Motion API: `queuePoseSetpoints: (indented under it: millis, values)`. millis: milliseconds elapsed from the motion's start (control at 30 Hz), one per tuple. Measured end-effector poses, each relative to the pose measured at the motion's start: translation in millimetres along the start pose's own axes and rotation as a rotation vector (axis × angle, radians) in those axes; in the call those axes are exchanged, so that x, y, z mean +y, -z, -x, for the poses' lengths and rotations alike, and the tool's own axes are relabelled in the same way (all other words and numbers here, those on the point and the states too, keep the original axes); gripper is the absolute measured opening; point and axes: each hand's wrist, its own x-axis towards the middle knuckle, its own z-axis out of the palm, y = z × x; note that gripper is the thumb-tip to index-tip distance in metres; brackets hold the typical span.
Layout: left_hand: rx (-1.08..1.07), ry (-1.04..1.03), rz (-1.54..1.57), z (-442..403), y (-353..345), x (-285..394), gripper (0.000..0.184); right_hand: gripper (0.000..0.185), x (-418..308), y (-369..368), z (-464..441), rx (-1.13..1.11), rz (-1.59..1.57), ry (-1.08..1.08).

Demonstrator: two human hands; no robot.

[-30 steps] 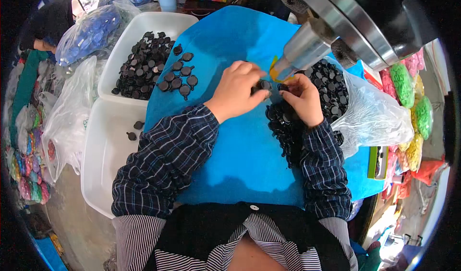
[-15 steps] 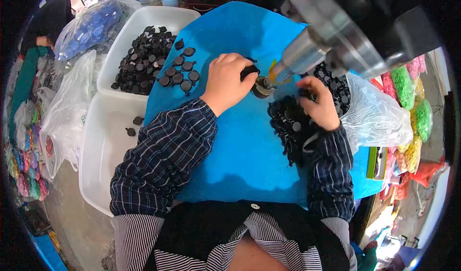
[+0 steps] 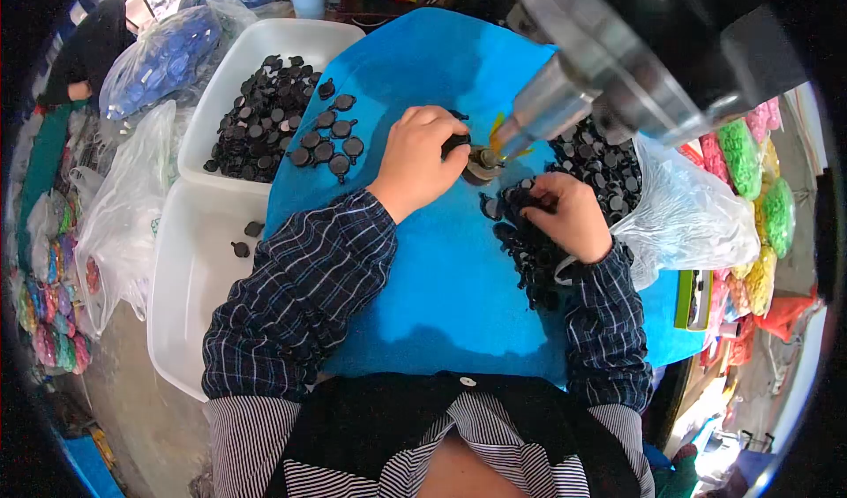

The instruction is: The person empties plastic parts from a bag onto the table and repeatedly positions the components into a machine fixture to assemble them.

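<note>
My left hand [image 3: 419,158] is closed around black tabbed discs [image 3: 454,143], right beside a small round metal die [image 3: 483,164] on the blue cloth. Above the die, a metal press head [image 3: 551,105] slants in from the upper right. My right hand [image 3: 573,217] reaches into a loose pile of the same discs [image 3: 534,264]. Its thumb and fingers are curled together at the pile's upper edge, with dark pieces between them. Several single discs [image 3: 324,136] lie spread out on the cloth left of my left hand.
A white bin [image 3: 198,127] full of black discs stands at the left. Nearer me, a second white bin [image 3: 168,304] holds a few. A clear plastic bag [image 3: 688,224] with more discs sits at the right. Blue cloth [image 3: 432,313] covers the work surface.
My right hand has moved down and slightly left, from beside the press head to the pile of discs. My left hand stays near the die, almost unmoved.
</note>
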Motion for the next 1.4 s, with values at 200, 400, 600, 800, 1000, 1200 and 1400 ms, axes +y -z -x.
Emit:
queuePoseSetpoints:
  millis: [200, 400, 600, 800, 1000, 1200, 1400]
  values:
    - [-0.017, -0.136, -0.039, -2, -10, 16, 0.024, 0.022, 30, -16, -21, 0.135, -1.149, -0.003]
    - [-0.056, 0.053, -0.088, -3, -1, 1, 0.026, 0.02, 21, -59, -46, 0.195, -1.149, 0.159]
    - [-0.032, 0.071, -0.061, -2, -2, 3, 0.028, 0.017, 11, -49, -41, 0.215, -0.716, 0.009]
    - [-0.015, 0.066, -0.092, -2, 0, -2, 0.027, 0.038, 19, -15, -19, 0.249, 0.251, 0.243]
    - [0.017, 0.068, -0.091, -1, -3, -1, 0.026, 0.048, 15, -21, -20, 0.109, 0.009, 0.021]
    - [-0.059, -0.02, -0.027, -1, -5, 2, 0.027, 0.047, 9, -15, -15, 0.109, -0.065, 0.089]
    - [-0.109, -0.055, -0.041, -4, -2, 12, 0.031, 0.043, 18, 3, -14, -0.039, -0.038, 0.056]
